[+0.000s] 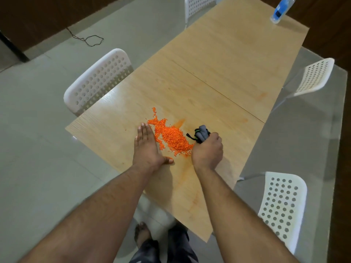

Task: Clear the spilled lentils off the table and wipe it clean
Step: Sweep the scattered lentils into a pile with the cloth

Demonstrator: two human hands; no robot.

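- Head view: I have my left hand (147, 147) flat on the table (218, 76), fingers straight and together, its edge set against the left side of the lentils (170, 136). I read it as a wall, so the grains cannot scatter toward the table's left edge.
- My right hand (207, 151) is curled tight round a bunched grey cloth (202, 133) with black and green trim. The wad sits on the table at the right end of the pile, just touching it, placed to push the grains across toward the flat palm.
- The lentils lie as one orange heap between the two hands, near the close end of the table, with a thinner trail running away from me at the upper left. Faint orange smears show on the wood around the heap and further right, so my guess is the wiping is still to come.
- A white chair (98, 80) stands just beside the table's left edge; a blue bottle (281, 9) sits at the far corner, well apart from the work.
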